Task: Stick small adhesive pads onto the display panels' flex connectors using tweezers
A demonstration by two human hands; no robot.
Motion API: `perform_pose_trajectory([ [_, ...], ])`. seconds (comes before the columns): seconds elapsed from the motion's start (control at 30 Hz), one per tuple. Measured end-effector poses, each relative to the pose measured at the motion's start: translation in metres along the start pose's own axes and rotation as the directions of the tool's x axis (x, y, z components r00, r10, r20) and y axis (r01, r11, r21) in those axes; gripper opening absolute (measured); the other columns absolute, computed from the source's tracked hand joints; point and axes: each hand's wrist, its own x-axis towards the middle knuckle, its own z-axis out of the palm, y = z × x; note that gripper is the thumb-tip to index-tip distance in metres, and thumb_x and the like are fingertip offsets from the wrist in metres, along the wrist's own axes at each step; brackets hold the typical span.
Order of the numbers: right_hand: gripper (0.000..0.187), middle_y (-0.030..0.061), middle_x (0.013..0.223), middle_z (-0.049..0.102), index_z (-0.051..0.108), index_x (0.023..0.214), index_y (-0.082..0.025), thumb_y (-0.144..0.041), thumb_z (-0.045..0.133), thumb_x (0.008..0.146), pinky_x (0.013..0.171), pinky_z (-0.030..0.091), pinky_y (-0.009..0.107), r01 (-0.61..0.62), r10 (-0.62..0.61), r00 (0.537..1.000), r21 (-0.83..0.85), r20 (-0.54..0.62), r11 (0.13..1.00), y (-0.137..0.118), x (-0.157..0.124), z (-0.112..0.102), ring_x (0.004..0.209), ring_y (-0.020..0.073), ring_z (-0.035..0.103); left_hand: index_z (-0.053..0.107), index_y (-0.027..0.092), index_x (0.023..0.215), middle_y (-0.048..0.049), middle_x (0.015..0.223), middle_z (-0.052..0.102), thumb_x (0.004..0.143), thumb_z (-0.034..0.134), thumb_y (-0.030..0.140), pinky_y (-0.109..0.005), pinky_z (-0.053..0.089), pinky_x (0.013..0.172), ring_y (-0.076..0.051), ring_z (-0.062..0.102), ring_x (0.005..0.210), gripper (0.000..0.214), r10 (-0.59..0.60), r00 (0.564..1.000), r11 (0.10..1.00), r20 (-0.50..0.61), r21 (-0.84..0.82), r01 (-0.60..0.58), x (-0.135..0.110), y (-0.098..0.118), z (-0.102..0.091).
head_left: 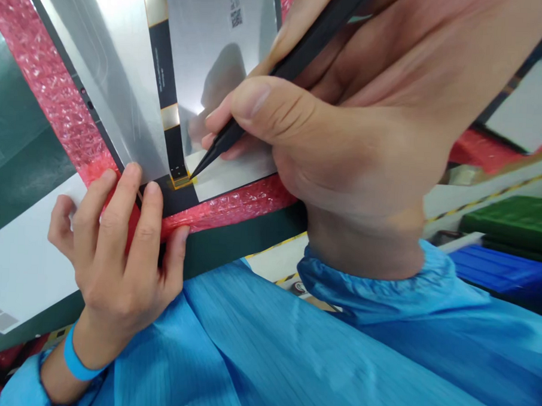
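Note:
My right hand (346, 122) is closed around a black pen-shaped pointed tool (305, 46). The tool's tip rests at the gold end of a black flex cable (162, 66), near the panel's lower edge; whether it presses there I cannot tell. That cable runs up the silvery back of a flat display panel (106, 58). With fingers spread, my left hand (120, 250) lies at the panel's lower left corner, fingertips on the edge and on the pink bubble wrap (47, 79) beneath. Part of the panel's right side is hidden behind my right hand.
A dark green work surface (233, 237) lies under the wrap. To the left is a white sheet (30, 252) with grey squares. Farther right are a blue bin (497, 267), a green bin (513, 219) and another panel (527, 106) on red wrap.

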Motion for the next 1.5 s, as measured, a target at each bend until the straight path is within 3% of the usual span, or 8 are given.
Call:
perform_pose_trajectory([
  [0.2,0.039,-0.0053,0.077,0.062,0.055,0.086,-0.028,-0.048,0.085,0.101,0.064,0.069,0.032,0.187,-0.187,0.982,-0.016,0.000,0.982,0.003,0.003,0.001,0.090,0.0236,0.082,0.059,0.017,0.157,-0.0173,0.160,0.062,0.096,0.080,0.033,-0.068,0.032,0.130,-0.042,0.056,0.151,0.067,0.010,1.000,1.000,-0.022,-0.003,-0.010,0.000,0.000,0.001],
  [0.43,0.026,-0.0081,0.077,0.061,0.060,0.100,-0.031,-0.044,0.082,0.102,0.066,0.068,0.027,0.179,-0.174,0.983,-0.114,0.049,0.977,-0.003,0.003,-0.001,0.086,0.0189,0.082,0.058,0.021,0.158,-0.0146,0.162,0.061,0.095,0.081,0.033,-0.069,0.034,0.129,-0.042,0.056,0.151,0.068,-0.004,1.000,1.000,-0.015,0.010,0.004,0.001,0.001,0.001],
  [0.67,0.041,-0.0042,0.080,0.064,0.053,0.088,-0.028,-0.051,0.086,0.100,0.057,0.065,0.026,0.117,-0.116,0.993,-0.103,0.015,0.988,-0.001,0.001,0.002,0.089,0.0210,0.081,0.055,0.026,0.160,-0.0109,0.162,0.061,0.098,0.079,0.037,-0.071,0.032,0.130,-0.041,0.056,0.152,0.068,-0.037,0.999,0.999,0.003,0.009,0.037,0.000,0.002,0.000],
  [0.77,0.043,-0.0031,0.081,0.065,0.054,0.088,-0.028,-0.052,0.088,0.097,0.056,0.064,0.027,0.118,-0.120,0.993,-0.142,-0.007,0.983,-0.001,0.001,0.002,0.087,0.0217,0.081,0.057,0.024,0.159,-0.0145,0.162,0.061,0.101,0.074,0.041,-0.077,0.031,0.128,-0.043,0.056,0.151,0.063,-0.016,1.000,0.999,0.018,0.041,0.015,0.001,0.003,-0.001],
  [1.0,0.038,-0.0068,0.086,0.061,0.052,0.090,-0.029,-0.038,0.088,0.098,0.071,0.066,0.025,0.112,-0.116,0.993,-0.223,-0.008,0.968,-0.003,0.000,0.000,0.097,0.0180,0.081,0.059,0.036,0.159,-0.0078,0.167,0.056,0.107,0.062,0.054,-0.084,0.022,0.125,-0.047,0.054,0.152,0.055,-0.089,0.991,0.995,0.096,0.048,0.085,0.005,0.008,-0.003],
  [1.17,0.033,-0.0044,0.087,0.054,0.053,0.099,-0.029,0.002,0.064,0.098,0.066,0.068,0.030,0.151,-0.157,0.987,-0.151,-0.031,0.977,-0.003,0.001,0.004,0.080,0.0168,0.076,0.057,0.035,0.161,-0.0144,0.164,0.056,0.103,0.069,0.049,-0.085,0.009,0.127,-0.049,0.048,0.154,0.060,-0.086,0.989,0.996,0.121,0.022,0.084,0.007,0.011,-0.004],
  [1.3,0.034,-0.0044,0.084,0.051,0.051,0.096,-0.029,0.003,0.062,0.096,0.067,0.067,0.032,0.147,-0.155,0.986,-0.124,-0.061,0.981,0.001,0.002,0.006,0.077,0.0171,0.075,0.055,0.043,0.162,-0.0138,0.165,0.051,0.102,0.072,0.049,-0.086,-0.005,0.126,-0.052,0.041,0.157,0.063,-0.132,0.975,0.991,0.180,-0.003,0.134,0.012,0.017,-0.006],
  [1.5,0.033,-0.0033,0.088,0.054,0.049,0.089,-0.030,-0.002,0.067,0.095,0.060,0.064,0.028,0.107,-0.116,0.987,-0.082,-0.114,0.991,0.004,0.002,0.004,0.079,0.0170,0.077,0.047,0.043,0.168,-0.0161,0.168,0.048,0.107,0.062,0.058,-0.085,-0.007,0.124,-0.050,0.040,0.158,0.065,-0.124,0.976,0.992,0.179,-0.013,0.129,0.009,0.017,-0.002],
])
